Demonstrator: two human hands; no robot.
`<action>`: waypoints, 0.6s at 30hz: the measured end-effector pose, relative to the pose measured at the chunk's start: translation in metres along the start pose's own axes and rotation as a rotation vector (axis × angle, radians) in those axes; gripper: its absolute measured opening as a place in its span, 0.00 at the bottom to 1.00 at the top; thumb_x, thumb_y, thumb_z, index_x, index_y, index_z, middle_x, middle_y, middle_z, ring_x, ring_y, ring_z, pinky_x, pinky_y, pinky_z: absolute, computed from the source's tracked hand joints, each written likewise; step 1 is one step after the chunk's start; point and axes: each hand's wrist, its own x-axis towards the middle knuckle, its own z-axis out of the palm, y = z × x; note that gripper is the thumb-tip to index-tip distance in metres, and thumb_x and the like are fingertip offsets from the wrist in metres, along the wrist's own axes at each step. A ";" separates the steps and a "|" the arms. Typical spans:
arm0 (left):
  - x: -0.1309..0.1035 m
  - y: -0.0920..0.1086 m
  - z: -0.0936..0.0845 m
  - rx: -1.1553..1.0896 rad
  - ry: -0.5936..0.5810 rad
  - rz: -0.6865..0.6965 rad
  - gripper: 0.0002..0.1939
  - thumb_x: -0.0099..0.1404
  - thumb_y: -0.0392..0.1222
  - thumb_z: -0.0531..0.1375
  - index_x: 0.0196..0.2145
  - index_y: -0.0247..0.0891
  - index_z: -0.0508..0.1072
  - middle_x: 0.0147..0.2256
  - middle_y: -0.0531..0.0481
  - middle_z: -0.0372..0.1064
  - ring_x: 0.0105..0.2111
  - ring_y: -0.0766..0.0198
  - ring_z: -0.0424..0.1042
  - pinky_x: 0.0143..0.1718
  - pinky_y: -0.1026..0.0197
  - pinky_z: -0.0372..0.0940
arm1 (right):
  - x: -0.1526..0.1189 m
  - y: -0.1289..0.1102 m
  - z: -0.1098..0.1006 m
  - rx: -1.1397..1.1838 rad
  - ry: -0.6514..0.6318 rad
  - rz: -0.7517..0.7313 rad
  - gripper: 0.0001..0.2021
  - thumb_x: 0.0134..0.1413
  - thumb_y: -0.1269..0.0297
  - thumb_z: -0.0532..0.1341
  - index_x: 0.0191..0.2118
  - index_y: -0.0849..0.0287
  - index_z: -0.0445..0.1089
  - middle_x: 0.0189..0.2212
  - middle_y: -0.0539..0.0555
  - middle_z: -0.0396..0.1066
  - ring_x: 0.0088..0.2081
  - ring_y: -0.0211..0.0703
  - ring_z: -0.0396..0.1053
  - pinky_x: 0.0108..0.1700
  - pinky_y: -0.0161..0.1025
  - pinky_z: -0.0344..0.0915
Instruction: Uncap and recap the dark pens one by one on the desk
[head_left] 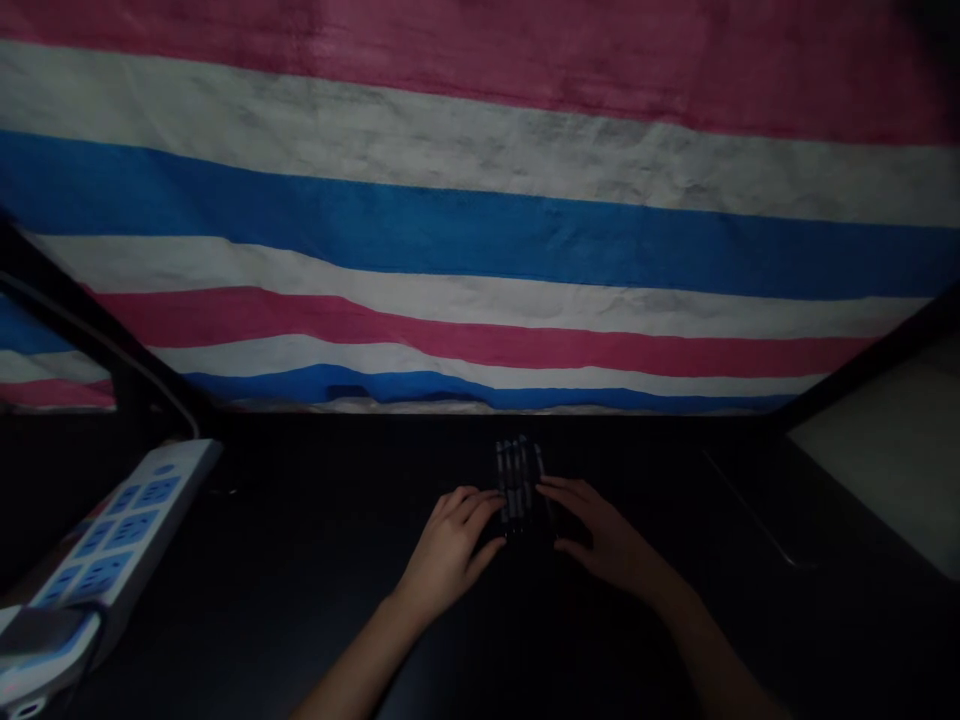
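Observation:
Several slim, dark pens (pixel 514 480) with lighter bands lie side by side on the black table, pointing away from me. One more pen (pixel 539 461) lies just right of the row, slightly slanted, with a narrow gap between. My left hand (pixel 454 540) rests along the row's left side, thumb and fingers apart, its fingertips at the outermost pen. On the other side, my right hand (pixel 600 535) has its fingers and thumb spread, their tips at the separate pen's right edge. The dim light hides the pens' finer details.
A white power strip (pixel 180 470) lies at the left, with a white device and a cable at its near end. Behind the black table (pixel 337 480) hangs a striped red, white and blue sheet (pixel 480 230). A thin dark flat object (pixel 757 515) lies at the right.

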 end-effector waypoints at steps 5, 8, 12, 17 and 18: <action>0.000 -0.001 0.001 -0.007 0.016 -0.012 0.20 0.62 0.37 0.60 0.53 0.44 0.66 0.50 0.45 0.70 0.50 0.50 0.65 0.48 0.45 0.63 | 0.006 0.003 0.012 -0.068 0.103 -0.061 0.25 0.54 0.75 0.56 0.57 0.49 0.62 0.55 0.54 0.64 0.55 0.47 0.62 0.59 0.54 0.58; -0.001 -0.001 0.002 0.003 0.006 -0.011 0.20 0.63 0.38 0.59 0.53 0.43 0.66 0.50 0.44 0.69 0.50 0.49 0.64 0.49 0.45 0.63 | 0.009 -0.001 0.020 -0.095 0.105 -0.101 0.25 0.56 0.75 0.54 0.59 0.50 0.59 0.56 0.54 0.63 0.57 0.46 0.60 0.59 0.51 0.59; -0.001 0.000 0.001 0.026 -0.014 -0.015 0.20 0.64 0.38 0.58 0.53 0.42 0.65 0.51 0.44 0.69 0.51 0.48 0.63 0.49 0.44 0.62 | 0.009 -0.005 0.023 -0.157 0.091 -0.130 0.25 0.58 0.74 0.53 0.60 0.50 0.58 0.59 0.54 0.60 0.60 0.48 0.56 0.60 0.54 0.58; 0.000 0.001 0.002 0.008 0.001 -0.029 0.10 0.63 0.37 0.59 0.43 0.41 0.69 0.50 0.45 0.70 0.50 0.49 0.65 0.47 0.45 0.63 | 0.008 -0.007 0.022 -0.145 0.074 -0.148 0.22 0.57 0.74 0.54 0.57 0.54 0.63 0.57 0.55 0.62 0.59 0.48 0.57 0.60 0.52 0.58; 0.000 0.000 0.002 0.004 0.004 -0.032 0.06 0.63 0.37 0.59 0.39 0.40 0.69 0.49 0.45 0.70 0.49 0.49 0.65 0.47 0.45 0.63 | 0.008 -0.007 0.022 -0.135 0.079 -0.155 0.22 0.57 0.74 0.55 0.56 0.54 0.63 0.57 0.55 0.63 0.59 0.48 0.58 0.60 0.52 0.59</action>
